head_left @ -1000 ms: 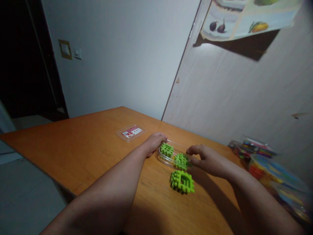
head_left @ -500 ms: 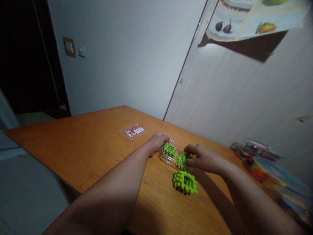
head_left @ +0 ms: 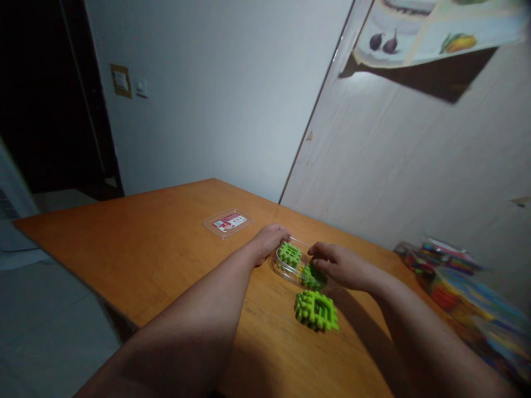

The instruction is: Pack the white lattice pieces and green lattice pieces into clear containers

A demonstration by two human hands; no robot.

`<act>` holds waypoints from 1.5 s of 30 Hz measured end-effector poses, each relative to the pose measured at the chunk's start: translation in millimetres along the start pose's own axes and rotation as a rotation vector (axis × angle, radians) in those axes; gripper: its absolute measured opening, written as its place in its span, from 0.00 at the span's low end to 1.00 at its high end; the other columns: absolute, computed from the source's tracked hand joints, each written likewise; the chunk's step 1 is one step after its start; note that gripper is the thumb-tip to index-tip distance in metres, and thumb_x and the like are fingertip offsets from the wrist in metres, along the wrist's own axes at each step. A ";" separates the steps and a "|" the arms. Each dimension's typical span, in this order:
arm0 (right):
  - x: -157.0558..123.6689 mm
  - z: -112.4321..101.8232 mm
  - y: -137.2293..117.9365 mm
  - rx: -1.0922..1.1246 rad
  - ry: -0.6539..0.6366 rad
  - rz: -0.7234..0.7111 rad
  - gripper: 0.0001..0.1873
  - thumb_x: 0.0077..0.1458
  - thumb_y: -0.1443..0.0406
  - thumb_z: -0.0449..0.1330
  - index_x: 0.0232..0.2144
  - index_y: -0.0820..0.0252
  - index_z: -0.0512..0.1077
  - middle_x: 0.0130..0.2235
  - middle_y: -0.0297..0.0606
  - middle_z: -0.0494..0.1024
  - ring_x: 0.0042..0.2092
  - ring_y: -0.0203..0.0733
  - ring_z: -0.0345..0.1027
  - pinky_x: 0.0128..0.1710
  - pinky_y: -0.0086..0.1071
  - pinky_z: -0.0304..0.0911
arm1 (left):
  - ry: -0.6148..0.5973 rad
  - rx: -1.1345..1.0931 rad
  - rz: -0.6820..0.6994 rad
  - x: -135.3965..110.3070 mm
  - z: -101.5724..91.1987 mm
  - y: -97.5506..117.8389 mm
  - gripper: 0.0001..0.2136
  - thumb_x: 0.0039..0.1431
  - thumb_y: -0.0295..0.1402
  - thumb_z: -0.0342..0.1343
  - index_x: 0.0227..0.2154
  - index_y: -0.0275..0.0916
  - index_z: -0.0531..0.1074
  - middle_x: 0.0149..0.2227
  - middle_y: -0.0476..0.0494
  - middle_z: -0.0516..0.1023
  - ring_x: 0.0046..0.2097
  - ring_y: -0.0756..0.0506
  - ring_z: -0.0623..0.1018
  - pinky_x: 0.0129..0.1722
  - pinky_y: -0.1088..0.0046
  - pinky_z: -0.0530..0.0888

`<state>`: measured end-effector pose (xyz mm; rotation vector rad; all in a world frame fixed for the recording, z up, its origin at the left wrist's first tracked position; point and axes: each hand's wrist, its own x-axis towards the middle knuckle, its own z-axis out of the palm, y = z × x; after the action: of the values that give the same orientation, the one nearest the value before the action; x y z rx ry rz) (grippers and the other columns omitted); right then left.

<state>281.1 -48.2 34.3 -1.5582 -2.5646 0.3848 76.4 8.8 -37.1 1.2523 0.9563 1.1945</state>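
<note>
Near the middle of the table, my left hand [head_left: 271,242] is closed on the rim of a clear plastic container [head_left: 286,275] at its far left end. Inside lie green toothed building blocks: one with a window grid [head_left: 289,254] at the left, and another green block [head_left: 313,276] with a bit of yellow beside it. Over the right part of the container hovers my right hand [head_left: 338,264], fingers bent and a little apart, with nothing visible between them. A stack of green frame-shaped blocks [head_left: 317,310] rests on the table in front of the container.
A clear lid [head_left: 229,223] with a red and white label lies farther left on the wooden table [head_left: 166,249]. Along the right edge stand tubs of colourful pieces [head_left: 468,298] and blurred packages [head_left: 443,257]. A wall [head_left: 207,110] rises behind the table.
My right hand has lifted slightly from the green block in the container, its thumb and fingers now nearer each other. My left hand keeps its hold on the rim.
</note>
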 end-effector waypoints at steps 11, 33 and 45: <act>-44.3 -18.6 -21.7 0.152 0.045 -0.028 0.11 0.60 0.57 0.56 0.37 0.58 0.71 0.32 0.36 0.76 0.33 0.40 0.67 0.32 0.32 0.60 | 0.003 -0.012 -0.025 0.4 -0.7 -1.0 0.07 0.47 0.31 0.57 0.30 0.36 0.74 0.28 0.47 0.74 0.29 0.49 0.71 0.28 0.74 0.66; -82.7 -8.6 -45.5 -0.055 -0.009 0.035 0.15 0.53 0.53 0.64 0.39 0.54 0.76 0.31 0.36 0.78 0.30 0.41 0.69 0.29 0.33 0.58 | -0.016 -0.026 -0.004 3.8 -2.6 -5.2 0.07 0.47 0.30 0.57 0.30 0.35 0.74 0.30 0.46 0.77 0.30 0.49 0.73 0.30 0.74 0.67; -39.1 -20.6 -8.5 -0.044 0.021 0.110 0.28 0.57 0.48 0.58 0.50 0.62 0.75 0.29 0.36 0.74 0.30 0.40 0.66 0.28 0.33 0.56 | -0.008 -0.029 -0.012 2.8 -1.3 -3.5 0.07 0.46 0.30 0.57 0.30 0.35 0.73 0.30 0.45 0.76 0.31 0.49 0.73 0.30 0.74 0.68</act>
<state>296.7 -83.3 57.7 -1.7136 -2.4951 0.3226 76.0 12.0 -40.5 1.2259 0.9368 1.1894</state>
